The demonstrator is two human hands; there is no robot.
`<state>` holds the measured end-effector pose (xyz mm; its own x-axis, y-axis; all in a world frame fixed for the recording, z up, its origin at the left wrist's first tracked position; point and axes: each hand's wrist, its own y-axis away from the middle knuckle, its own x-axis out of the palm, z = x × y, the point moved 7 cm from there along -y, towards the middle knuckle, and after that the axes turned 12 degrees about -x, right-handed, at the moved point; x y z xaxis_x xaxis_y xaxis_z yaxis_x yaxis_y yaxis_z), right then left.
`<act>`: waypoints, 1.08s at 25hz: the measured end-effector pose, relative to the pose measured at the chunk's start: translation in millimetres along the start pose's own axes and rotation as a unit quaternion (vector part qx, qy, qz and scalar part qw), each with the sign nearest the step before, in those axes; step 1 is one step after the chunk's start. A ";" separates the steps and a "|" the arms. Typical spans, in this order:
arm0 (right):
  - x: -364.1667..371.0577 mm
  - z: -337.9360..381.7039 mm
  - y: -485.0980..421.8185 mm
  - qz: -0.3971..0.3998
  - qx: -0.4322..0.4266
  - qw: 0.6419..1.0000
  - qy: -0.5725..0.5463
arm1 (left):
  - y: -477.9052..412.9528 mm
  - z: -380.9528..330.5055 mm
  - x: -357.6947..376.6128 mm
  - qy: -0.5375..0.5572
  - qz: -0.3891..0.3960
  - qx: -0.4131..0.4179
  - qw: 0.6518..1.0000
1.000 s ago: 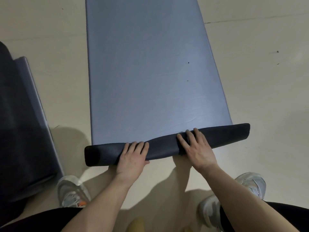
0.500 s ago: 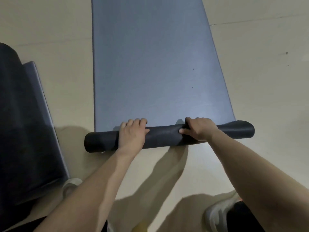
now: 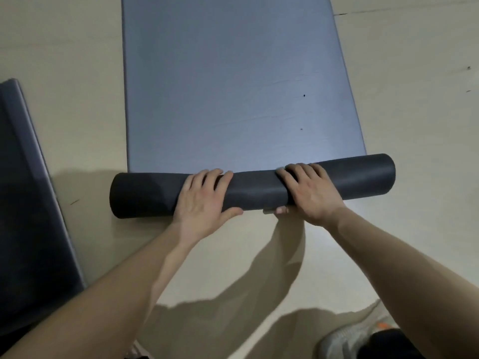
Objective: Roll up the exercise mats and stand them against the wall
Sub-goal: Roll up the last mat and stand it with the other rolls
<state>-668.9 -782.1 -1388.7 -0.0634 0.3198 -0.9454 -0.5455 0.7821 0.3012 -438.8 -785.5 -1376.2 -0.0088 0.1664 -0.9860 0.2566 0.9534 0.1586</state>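
While the blue mat (image 3: 233, 86) is lying flat along the middle of the floor (image 3: 414, 125), a second mat (image 3: 31, 203) is lying at the floor's left side. I am seeing the blue mat's near end wound into a dark roll (image 3: 256, 190). The left hand (image 3: 204, 203) and right hand (image 3: 311, 195) are each clasping it, fingers curled over the top.

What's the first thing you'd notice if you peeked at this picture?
First, the dark roll lying across the middle of the floor, with the left hand and the right hand both curled over it. Beyond it, the unrolled part of the blue-grey mat lies flat and stretches to the top of the view. Another dark mat sits at the left edge.
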 end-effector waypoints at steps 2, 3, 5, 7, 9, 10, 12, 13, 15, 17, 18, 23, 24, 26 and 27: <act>-13.2 -11.5 -12.5 0.057 -0.015 0.998 -0.034 | -6.7 1.4 -2.4 -0.033 0.028 -0.036 0.998; -18.7 -16.2 -16.0 0.080 -0.011 0.995 -0.058 | -15.2 2.2 -7.6 -0.016 0.058 -0.053 0.997; -31.4 -11.2 -19.9 0.115 -0.005 0.987 -0.108 | -27.5 11.3 -18.1 0.030 0.136 -0.085 0.987; -34.9 9.8 -16.8 0.159 -0.002 0.976 -0.147 | -17.1 20.9 -27.4 0.041 0.194 -0.091 0.976; -22.3 39.0 0.6 0.210 -0.004 0.961 -0.182 | 19.8 26.3 -21.9 0.041 0.254 -0.083 0.963; -18.7 50.6 12.2 0.191 0.007 0.965 -0.181 | 35.6 27.0 -15.8 0.042 0.287 -0.082 0.953; -19.7 71.6 38.0 0.038 0.048 0.990 -0.124 | 33.0 29.1 -14.7 0.053 0.333 -0.087 0.937; -15.5 85.5 52.9 -0.005 0.064 0.995 -0.081 | 22.3 31.0 -16.0 0.076 0.366 -0.094 0.923; 4.2 103.6 64.9 0.020 0.075 0.996 -0.032 | 6.5 35.0 -19.0 0.105 0.405 -0.104 0.902; 8.9 85.5 43.0 0.053 0.068 0.996 -0.017 | 7.1 37.1 -27.7 0.090 0.268 -0.134 0.950; 2.7 69.1 25.6 0.039 0.068 0.997 -0.018 | 20.6 35.7 -36.5 0.073 0.139 -0.152 0.976; -19.8 36.6 -8.3 0.019 0.114 0.991 0.062 | 14.8 30.0 -5.7 -0.066 0.133 -0.099 0.984; -16.0 35.2 -5.6 0.008 0.129 0.989 0.074 | -10.7 37.2 -5.1 -0.054 0.138 -0.090 0.985; -11.6 20.9 -11.5 -0.009 0.126 0.989 0.073 | -48.1 47.1 -11.7 -0.022 0.132 -0.061 0.989; -15.7 12.3 -18.9 -0.025 0.112 0.990 0.084 | -55.0 49.6 -14.2 -0.004 0.135 -0.049 0.990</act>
<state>-647.4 -795.3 -1378.0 -0.1882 0.1987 -0.9618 -0.3531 0.9002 0.2551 -404.8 -852.8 -1373.5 0.0557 0.4174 -0.9070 0.1539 0.8940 0.4209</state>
